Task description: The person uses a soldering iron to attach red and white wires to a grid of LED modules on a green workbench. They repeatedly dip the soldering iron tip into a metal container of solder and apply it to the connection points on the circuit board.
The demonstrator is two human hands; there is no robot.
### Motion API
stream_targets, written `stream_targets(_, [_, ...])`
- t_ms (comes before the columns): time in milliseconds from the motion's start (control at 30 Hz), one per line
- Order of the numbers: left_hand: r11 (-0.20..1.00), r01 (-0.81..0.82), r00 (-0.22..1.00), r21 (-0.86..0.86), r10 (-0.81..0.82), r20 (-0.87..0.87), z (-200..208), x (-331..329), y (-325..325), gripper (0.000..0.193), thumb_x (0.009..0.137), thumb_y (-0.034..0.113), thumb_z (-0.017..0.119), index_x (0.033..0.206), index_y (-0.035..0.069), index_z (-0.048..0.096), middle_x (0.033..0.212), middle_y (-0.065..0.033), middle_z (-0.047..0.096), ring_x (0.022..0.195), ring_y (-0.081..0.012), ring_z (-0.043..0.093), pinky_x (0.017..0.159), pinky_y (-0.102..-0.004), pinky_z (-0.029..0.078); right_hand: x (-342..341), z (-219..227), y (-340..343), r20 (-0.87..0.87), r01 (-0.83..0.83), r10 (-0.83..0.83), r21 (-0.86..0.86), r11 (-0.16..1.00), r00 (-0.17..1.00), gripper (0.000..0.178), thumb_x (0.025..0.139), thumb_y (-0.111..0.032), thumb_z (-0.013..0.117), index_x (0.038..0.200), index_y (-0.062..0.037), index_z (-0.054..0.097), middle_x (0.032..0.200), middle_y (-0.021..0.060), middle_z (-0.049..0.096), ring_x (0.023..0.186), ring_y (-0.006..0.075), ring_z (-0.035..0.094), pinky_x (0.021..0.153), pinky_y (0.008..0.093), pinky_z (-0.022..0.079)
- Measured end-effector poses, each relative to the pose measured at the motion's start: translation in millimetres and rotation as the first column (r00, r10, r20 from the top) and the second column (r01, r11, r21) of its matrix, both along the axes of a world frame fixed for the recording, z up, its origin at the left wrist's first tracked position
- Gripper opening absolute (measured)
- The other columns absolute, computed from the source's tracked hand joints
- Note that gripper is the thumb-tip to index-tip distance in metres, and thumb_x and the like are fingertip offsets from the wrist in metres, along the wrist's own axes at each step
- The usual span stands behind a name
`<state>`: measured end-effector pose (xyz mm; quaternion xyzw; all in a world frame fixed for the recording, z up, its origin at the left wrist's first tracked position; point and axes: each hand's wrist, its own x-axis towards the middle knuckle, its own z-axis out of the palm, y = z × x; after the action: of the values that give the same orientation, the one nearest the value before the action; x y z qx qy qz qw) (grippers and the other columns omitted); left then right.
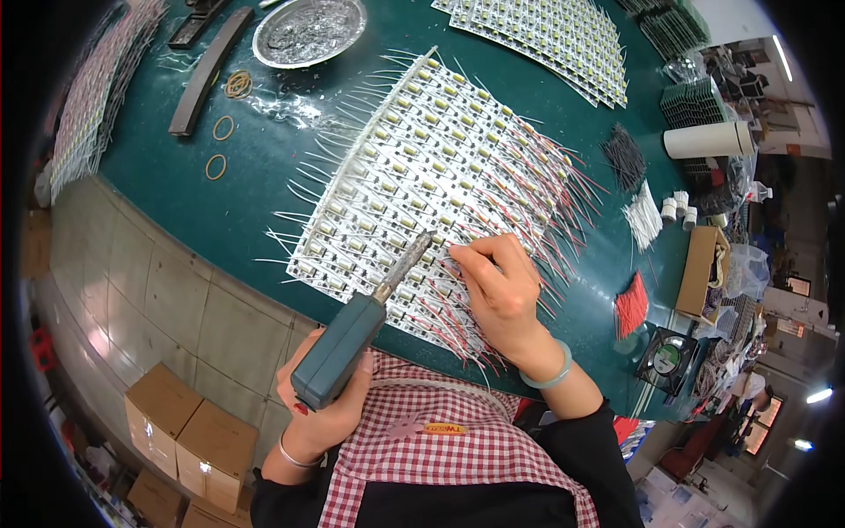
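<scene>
On the green table, the left hand is clenched round a soldering iron, its tip on the LED board panel mid-table. The right hand pinches a thin wire beside that tip; fingers this close could be burned, or neighbouring leads bridged.

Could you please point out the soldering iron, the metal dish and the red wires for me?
soldering iron [341, 350], head view, on its teal handle.
metal dish [310, 31], head view, on its middle.
red wires [631, 304], head view, mid-bundle.
</scene>
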<state>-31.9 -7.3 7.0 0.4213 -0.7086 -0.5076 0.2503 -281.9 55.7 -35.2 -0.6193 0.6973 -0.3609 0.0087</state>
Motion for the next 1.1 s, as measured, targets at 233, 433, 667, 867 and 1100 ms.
stream_targets(233, [1.0, 0.014, 0.999, -0.027, -0.015, -0.04, -7, 2, 5, 0.022, 0.08, -0.007, 0.078, 0.101, -0.008, 0.071, 0.098, -0.0168, 0.072, 0.08, -0.0222, 0.072, 0.071, -0.0308, 0.056, 1, -2, 3, -0.04, -0.004, 0.005, 0.024, 1.0, 0.999, 0.034, 0.071, 0.01, 0.07, 0.103, -0.0012, 0.072, 0.093, 0.0091, 0.063, 0.081, 0.0272, 0.059, 0.069, 0.0372, 0.05])
stream_targets(433, [1.0, -0.009, 0.999, -0.026, 0.008, -0.048, -5, -2, 7, 0.02, 0.078, -0.008, 0.078, 0.097, -0.007, 0.07, 0.095, -0.0148, 0.071, 0.079, -0.0217, 0.071, 0.07, -0.0309, 0.056, 3, -3, 3, -0.04, -0.013, 0.015, 0.035, 0.999, 0.999, 0.034, 0.07, 0.01, 0.067, 0.102, 0.0002, 0.071, 0.094, 0.0099, 0.062, 0.082, 0.0278, 0.059, 0.071, 0.0387, 0.05])
stream_targets(667, [0.999, 0.044, 0.999, 0.01, -0.044, -0.006, -10, 4, 12, 0.021, 0.088, 0.002, 0.076, 0.107, -0.004, 0.072, 0.101, -0.0109, 0.068, 0.086, -0.0178, 0.067, 0.072, -0.0291, 0.053, 4, -2, 3, -0.112, -0.014, 0.019, 0.046, 0.999, 0.994, 0.033, 0.071, 0.007, 0.067, 0.104, 0.0015, 0.07, 0.094, 0.0106, 0.062, 0.083, 0.028, 0.059, 0.068, 0.0377, 0.051])
stream_targets(867, [0.994, 0.069, 0.997, -0.086, -0.071, -0.017, -10, 2, 12, 0.019, 0.076, -0.006, 0.074, 0.094, -0.004, 0.068, 0.091, -0.0136, 0.068, 0.077, -0.0237, 0.068, 0.068, -0.0316, 0.054, 5, 1, 3, -0.181, -0.048, 0.056, 0.048, 0.998, 0.982, 0.035, 0.072, 0.003, 0.068, 0.107, 0.0052, 0.069, 0.096, 0.0124, 0.061, 0.083, 0.0285, 0.059, 0.068, 0.0374, 0.051])
stream_targets(1100, [0.991, 0.054, 0.998, -0.119, -0.058, -0.028, -6, -2, 11, 0.024, 0.07, -0.009, 0.073, 0.093, -0.006, 0.067, 0.089, -0.0153, 0.069, 0.077, -0.0267, 0.07, 0.07, -0.0326, 0.055, 6, -1, 6, -0.193, -0.045, 0.054, 0.05, 0.998, 0.98, 0.036, 0.072, 0.004, 0.068, 0.108, 0.0066, 0.068, 0.096, 0.0131, 0.061, 0.082, 0.0288, 0.058, 0.068, 0.0364, 0.051])
